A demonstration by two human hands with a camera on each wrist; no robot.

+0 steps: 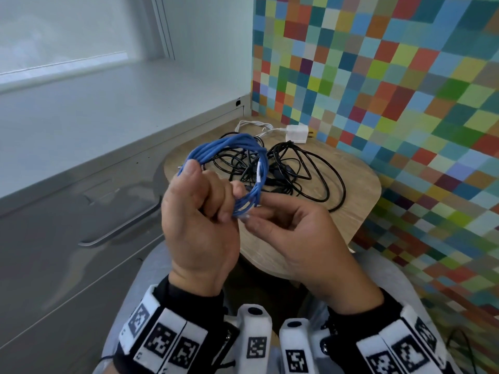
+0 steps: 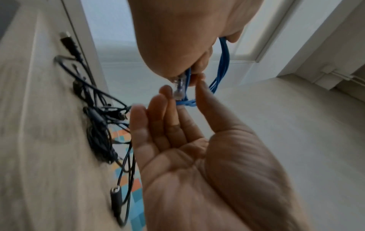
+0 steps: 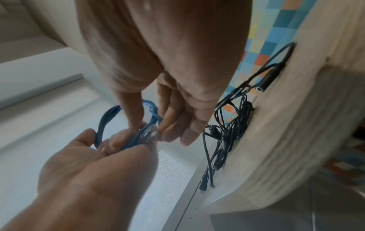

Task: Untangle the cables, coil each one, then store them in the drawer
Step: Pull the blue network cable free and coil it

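One blue cable coil (image 1: 229,155), one white charger (image 1: 297,133), two hands (image 1: 199,228)

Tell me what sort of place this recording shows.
Probably a home or office corner: a small wooden table against a colourful checkered wall, beside grey drawers under a window.

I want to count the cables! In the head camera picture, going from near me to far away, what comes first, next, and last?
Blue cable in the hands → black cables → white charger.
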